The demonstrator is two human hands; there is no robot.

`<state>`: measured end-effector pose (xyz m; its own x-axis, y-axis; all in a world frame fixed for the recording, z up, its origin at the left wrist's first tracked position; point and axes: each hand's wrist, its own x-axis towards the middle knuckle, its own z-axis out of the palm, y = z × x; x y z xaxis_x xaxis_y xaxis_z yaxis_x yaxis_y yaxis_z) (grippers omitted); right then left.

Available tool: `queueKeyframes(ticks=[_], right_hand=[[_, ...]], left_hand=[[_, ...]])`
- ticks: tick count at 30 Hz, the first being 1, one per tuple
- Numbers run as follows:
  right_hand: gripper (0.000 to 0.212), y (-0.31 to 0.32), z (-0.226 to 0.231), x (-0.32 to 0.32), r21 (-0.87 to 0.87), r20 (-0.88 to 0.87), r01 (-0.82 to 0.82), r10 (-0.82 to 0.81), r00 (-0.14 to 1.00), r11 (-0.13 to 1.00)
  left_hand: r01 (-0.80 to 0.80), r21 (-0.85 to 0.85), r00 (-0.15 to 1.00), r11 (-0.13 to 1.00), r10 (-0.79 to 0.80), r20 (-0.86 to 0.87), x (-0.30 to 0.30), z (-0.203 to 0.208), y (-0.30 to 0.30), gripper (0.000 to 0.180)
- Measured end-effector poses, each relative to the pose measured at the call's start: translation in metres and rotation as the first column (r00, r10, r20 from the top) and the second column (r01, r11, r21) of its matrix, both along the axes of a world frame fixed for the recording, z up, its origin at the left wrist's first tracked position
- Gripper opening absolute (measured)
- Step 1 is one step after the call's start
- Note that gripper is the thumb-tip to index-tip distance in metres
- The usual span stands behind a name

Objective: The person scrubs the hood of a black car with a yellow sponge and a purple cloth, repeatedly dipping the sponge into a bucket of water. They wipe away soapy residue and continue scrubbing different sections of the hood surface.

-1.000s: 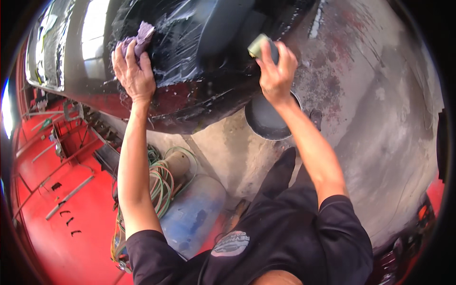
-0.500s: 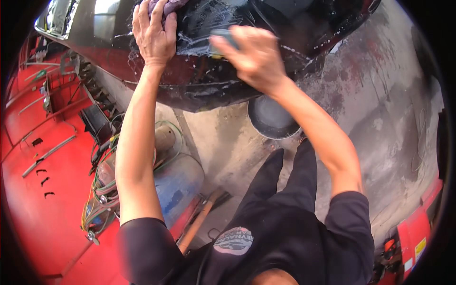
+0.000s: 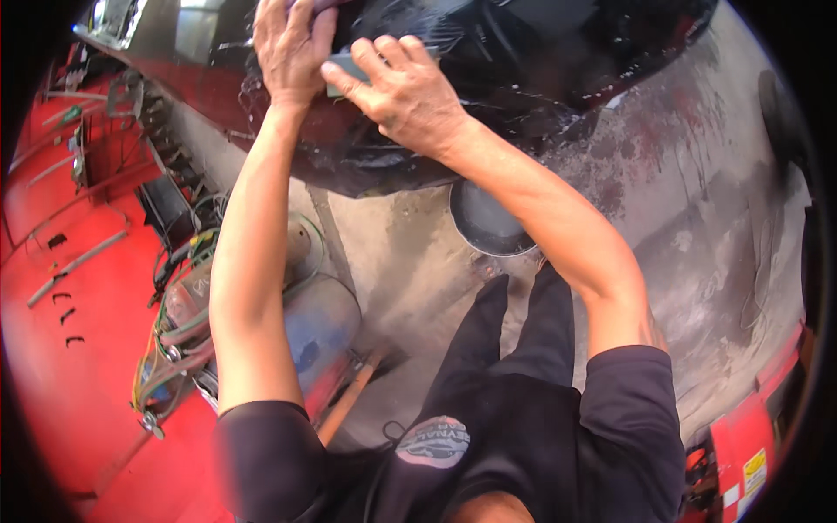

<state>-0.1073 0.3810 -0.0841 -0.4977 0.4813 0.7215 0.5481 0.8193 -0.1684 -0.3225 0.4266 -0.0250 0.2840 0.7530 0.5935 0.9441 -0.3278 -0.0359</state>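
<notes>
A glossy black car panel (image 3: 540,52), wet with streaks and droplets, spans the top of the view. On it, near the upper left, lies my left hand (image 3: 292,57), fingers curled round a bunched purple cloth (image 3: 330,4) that is mostly cut off by the frame's top. My right hand (image 3: 408,96) grips a grey-green sanding block (image 3: 344,66) and presses it to the panel, close beside the left wrist. The block's underside cannot be seen.
Below the panel's edge stands a dark round bucket (image 3: 488,218) on the stained concrete floor. To the left are a gas cylinder (image 3: 327,318), tangled hoses (image 3: 179,349), an orange bar (image 3: 349,405) and a big red car body panel (image 3: 70,392). Another red part (image 3: 741,444) stands at lower right.
My right hand has slid the sanding block leftward along the panel, from well apart to right next to my left hand. The left hand stays on the cloth.
</notes>
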Motion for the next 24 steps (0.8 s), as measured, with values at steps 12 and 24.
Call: queueKeyframes(ticks=[12,24], right_hand=[[0.063,-0.017,-0.003,0.008,-0.119,-0.001,0.001,-0.001,1.0,0.993],[0.053,-0.017,-0.05,0.072,0.203,0.008,-0.11,0.11,0.994,0.973]], left_hand=[[-0.052,0.058,0.991,0.997,0.045,0.127,-0.011,-0.008,-0.002,0.04],[-0.023,0.023,0.999,0.999,0.022,0.033,-0.021,0.0,-0.006,0.044]])
